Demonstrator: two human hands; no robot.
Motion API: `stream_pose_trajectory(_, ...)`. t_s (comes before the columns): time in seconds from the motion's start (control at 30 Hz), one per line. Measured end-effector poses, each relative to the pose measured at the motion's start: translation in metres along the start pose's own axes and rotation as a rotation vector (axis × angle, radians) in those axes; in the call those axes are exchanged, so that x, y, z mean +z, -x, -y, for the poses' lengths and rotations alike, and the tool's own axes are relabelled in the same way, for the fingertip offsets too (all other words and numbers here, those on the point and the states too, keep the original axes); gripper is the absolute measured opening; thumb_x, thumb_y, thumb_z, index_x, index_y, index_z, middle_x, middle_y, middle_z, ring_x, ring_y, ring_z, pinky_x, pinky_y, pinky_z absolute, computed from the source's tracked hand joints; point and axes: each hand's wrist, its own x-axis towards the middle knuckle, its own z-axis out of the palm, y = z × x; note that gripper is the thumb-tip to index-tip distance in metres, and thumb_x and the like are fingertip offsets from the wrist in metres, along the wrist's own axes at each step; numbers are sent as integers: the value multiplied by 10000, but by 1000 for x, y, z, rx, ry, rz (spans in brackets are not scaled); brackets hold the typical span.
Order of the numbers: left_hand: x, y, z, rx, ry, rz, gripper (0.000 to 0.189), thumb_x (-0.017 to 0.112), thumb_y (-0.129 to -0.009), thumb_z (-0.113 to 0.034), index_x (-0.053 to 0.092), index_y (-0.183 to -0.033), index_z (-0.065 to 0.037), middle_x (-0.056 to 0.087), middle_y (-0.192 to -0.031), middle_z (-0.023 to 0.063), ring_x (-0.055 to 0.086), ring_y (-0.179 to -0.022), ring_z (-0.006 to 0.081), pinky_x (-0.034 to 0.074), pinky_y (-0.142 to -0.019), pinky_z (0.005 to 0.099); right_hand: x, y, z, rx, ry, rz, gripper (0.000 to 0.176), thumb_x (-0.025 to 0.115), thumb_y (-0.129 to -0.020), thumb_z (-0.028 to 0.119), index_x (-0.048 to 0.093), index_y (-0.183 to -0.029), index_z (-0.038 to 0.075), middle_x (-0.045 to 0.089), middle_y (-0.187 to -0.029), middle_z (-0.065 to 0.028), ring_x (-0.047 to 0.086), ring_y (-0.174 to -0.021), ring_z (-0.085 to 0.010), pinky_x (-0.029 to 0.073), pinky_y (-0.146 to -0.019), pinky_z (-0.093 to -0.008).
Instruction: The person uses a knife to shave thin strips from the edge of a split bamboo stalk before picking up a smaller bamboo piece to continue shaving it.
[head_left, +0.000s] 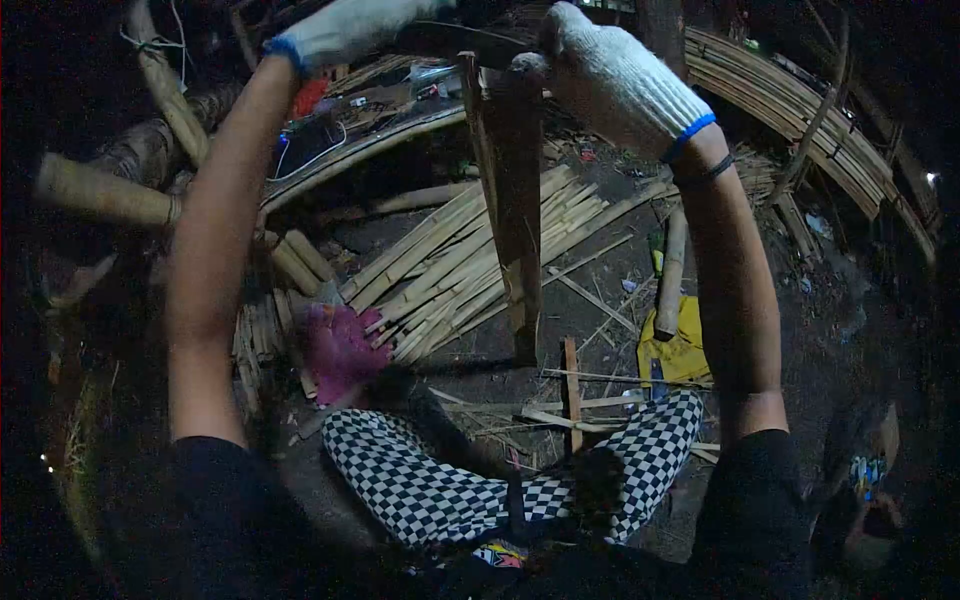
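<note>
Two hands in white knit gloves with blue cuffs, both raised at top of view. Left hand (360,28) blurred, partly cropped by the top edge; can't tell if it is spread or closed. Right hand (625,80) just beside the top end of a wooden board (512,190), fingers bent; can't tell if it grips the board. Dark band on right wrist.

Board is mid-view, roughly upright and slightly tilted, between the forearms, narrowing toward its lower end. Lower end is in front of the person's legs, in black-and-white checkered pants (410,485), knees apart.

Behind the board: pile of split bamboo strips (420,275) lying diagonally on the dirt ground (455,376). Magenta cloth or bag (345,352) at the pile's near left end. Right of the board: short round bamboo pole (672,275), lower end over a yellow cloth or bag (682,345). Thin reddish-brown stick (571,390) and loose slivers near the knees. Upper right: stack of long bamboo slats (790,115). Left: thick bamboo poles (110,190) and a white cable (318,165). Scene is dark; edges hard to read.
</note>
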Motion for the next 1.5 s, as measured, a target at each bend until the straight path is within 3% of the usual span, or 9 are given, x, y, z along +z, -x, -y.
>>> stream_pose_trajectory(0.07,-17,6,16,-76,-290,326,390,604,-873,-294,576,-1187,-65,608,-1085,174,582,-1010,319,442,-896,387,-2,0,-14,-19,21,32,340,514,-956,347,535,-1070,27,568,-684,-93,577,-543,-173,474,-458,-323)
stream_pose_trajectory(0.23,-7,12,2,-66,-388,231,345,607,-853,-307,605,-1098,-65,638,-950,159,605,-903,288,464,-805,382,-34,-6,-13,241,-284,428,484,544,-911,461,668,-995,0,618,-675,-162,592,-583,-243,480,-584,-392)
stream_pose_trajectory(0.67,20,7,-9,-51,-458,-50,242,612,-806,-267,609,-975,-94,626,-896,145,606,-850,348,478,-748,397,11,1,-35,68,94,-21,365,543,-920,421,664,-889,78,629,-673,-99,631,-607,-233,497,-575,-372)
stream_pose_trajectory(1.03,20,10,2,-95,-612,1,295,587,-853,-380,623,-1030,-148,654,-888,116,629,-821,342,498,-717,428,-12,-2,-41,55,23,123,374,534,-933,413,669,-971,67,634,-738,-110,603,-638,-190,495,-599,-353)
stream_pose_trajectory(1.1,25,15,7,204,-688,-222,253,568,-861,-390,620,-991,-180,650,-840,95,636,-768,323,500,-666,427,-22,4,-32,95,-57,133,419,542,-907,473,682,-1001,89,659,-790,-169,632,-687,-318,502,-661,-397)
stream_pose_trajectory(1.2,25,23,-5,99,-690,-254,226,550,-874,-364,628,-891,-152,641,-816,111,622,-704,324,484,-596,418,-28,10,-23,45,-74,134,341,550,-933,382,675,-1028,79,649,-749,-82,608,-658,-147,492,-594,-326)
stream_pose_trajectory(1.27,19,26,-15,227,-749,-427,388,504,-925,-334,665,-653,-109,594,-598,140,574,-535,320,432,-515,415,-33,11,-17,56,-63,154,340,552,-932,381,676,-1032,81,653,-757,-80,609,-653,-144,492,-590,-326)
stream_pose_trajectory(1.47,-25,18,-30,314,-744,-603,360,525,-904,-347,633,-663,-103,585,-625,133,557,-542,324,427,-513,420,-67,-28,11,-315,-403,-60,406,520,-937,430,661,-911,50,645,-685,-104,633,-623,-166,511,-556,-319)
stream_pose_trajectory(1.5,-25,22,-31,295,-743,-616,356,529,-901,-349,628,-664,-102,583,-630,132,554,-543,324,427,-512,420,-124,-24,21,77,-222,303,372,524,-958,335,658,-957,-12,659,-697,-76,641,-605,-209,514,-528,-339)
